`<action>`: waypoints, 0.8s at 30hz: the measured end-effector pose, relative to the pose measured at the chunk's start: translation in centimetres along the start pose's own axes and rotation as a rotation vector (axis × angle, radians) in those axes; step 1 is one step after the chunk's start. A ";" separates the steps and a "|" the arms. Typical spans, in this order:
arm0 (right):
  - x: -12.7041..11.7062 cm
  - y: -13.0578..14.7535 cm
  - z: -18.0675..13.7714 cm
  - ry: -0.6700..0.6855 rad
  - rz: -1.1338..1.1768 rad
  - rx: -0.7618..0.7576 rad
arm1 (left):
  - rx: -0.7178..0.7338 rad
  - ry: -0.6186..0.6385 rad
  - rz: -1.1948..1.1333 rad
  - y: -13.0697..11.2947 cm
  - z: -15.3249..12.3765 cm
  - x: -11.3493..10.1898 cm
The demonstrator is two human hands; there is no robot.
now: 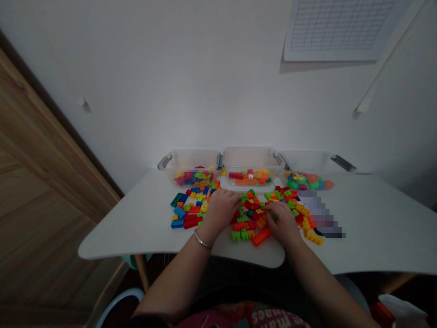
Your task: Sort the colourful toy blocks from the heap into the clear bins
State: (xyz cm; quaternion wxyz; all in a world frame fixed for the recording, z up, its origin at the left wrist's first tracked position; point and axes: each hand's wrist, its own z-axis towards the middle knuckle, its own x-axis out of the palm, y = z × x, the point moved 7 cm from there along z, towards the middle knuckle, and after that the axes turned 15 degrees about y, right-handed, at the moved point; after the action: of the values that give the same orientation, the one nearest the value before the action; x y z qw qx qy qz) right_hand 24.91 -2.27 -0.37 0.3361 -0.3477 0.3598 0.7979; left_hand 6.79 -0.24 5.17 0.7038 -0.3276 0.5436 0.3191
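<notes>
A spread of coloured plastic building blocks (191,212) covers the middle of a white table (136,218). My left hand (221,210), with a thin bracelet on the wrist, rests knuckles-up on the blocks, fingers curled down among them. Just to its right, my right hand (282,221) also lies on the pile with fingers bent toward a small yellow block (260,211). What either hand grips is hidden under the fingers. An orange block (261,237) and green blocks (239,235) lie near the table's front edge between my hands.
Three clear plastic bins stand along the wall: the left bin (186,161), the middle bin (251,157) and the right bin (309,161), each holding coloured pieces. A blurred patch (322,216) sits right of the pile. A wooden door is at the left.
</notes>
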 end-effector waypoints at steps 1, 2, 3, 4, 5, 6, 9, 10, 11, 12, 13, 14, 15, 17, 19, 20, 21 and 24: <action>0.0 0.0 0.0 -0.002 0.001 -0.002 | -0.034 -0.041 -0.020 0.7 0.0 -0.4; 0.0 0.0 0.0 -0.003 0.003 -0.003 | -0.065 -0.093 -0.050 1.4 0.0 -0.9; 0.0 0.0 0.0 -0.005 0.007 -0.001 | -0.093 -0.151 -0.096 2.3 -0.1 -1.3; 0.0 -0.1 0.0 -0.006 0.012 0.001 | -0.116 -0.220 -0.158 3.4 -0.1 -1.7; 0.1 -0.1 0.0 -0.008 0.017 0.000 | -0.150 -0.295 -0.224 4.6 -0.2 -2.1; 0.1 -0.2 0.0 -0.009 0.019 -0.002 | -0.190 -0.357 -0.295 6.0 -0.3 -2.4; 0.1 -0.2 0.1 -0.009 0.016 -0.016 | -0.312 -0.477 -0.508 10.0 -0.5 -2.7; 0.1 -0.2 0.1 -0.009 0.015 -0.017 | -0.338 -0.502 -0.559 11.0 -0.5 -2.9; 0.1 -0.2 0.1 -0.010 0.015 -0.015 | -0.374 -0.552 -0.581 12.0 -0.8 -3.2; 0.1 -0.2 0.1 -0.012 0.016 -0.013 | -0.395 -0.587 -0.573 12.8 -0.9 -3.6; 0.0 -0.2 0.1 -0.014 0.016 -0.012 | -0.403 -0.622 -0.544 13.3 -1.0 -4.1; 0.0 -0.1 0.1 -0.017 0.015 -0.012 | -0.401 -0.651 -0.499 13.6 -1.0 -4.6; 0.0 -0.1 0.1 -0.019 0.013 -0.013 | -0.394 -0.669 -0.454 13.9 -0.9 -4.9; 0.0 -0.1 0.1 -0.019 0.009 -0.013 | -0.378 -0.670 -0.379 14.2 -0.6 -5.3; 0.1 -0.2 0.1 -0.013 0.012 -0.011 | -0.383 -0.624 -0.318 14.4 0.0 -5.1; 0.2 -0.2 0.1 -0.008 0.014 -0.009 | -0.395 -0.585 -0.285 14.4 0.3 -4.9; 0.2 -0.2 0.1 -0.005 0.016 -0.008 | -0.412 -0.542 -0.249 14.4 0.6 -4.7; 0.1 -0.2 0.2 -0.003 0.019 -0.003 | -0.472 -0.432 -0.155 14.1 1.0 -4.1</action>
State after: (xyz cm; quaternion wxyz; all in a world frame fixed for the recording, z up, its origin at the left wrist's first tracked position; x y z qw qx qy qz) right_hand 24.99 -1.98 -0.47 0.3287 -0.3434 0.3614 0.8021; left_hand -4.85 8.43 7.77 0.7296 -0.4468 0.2664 0.4440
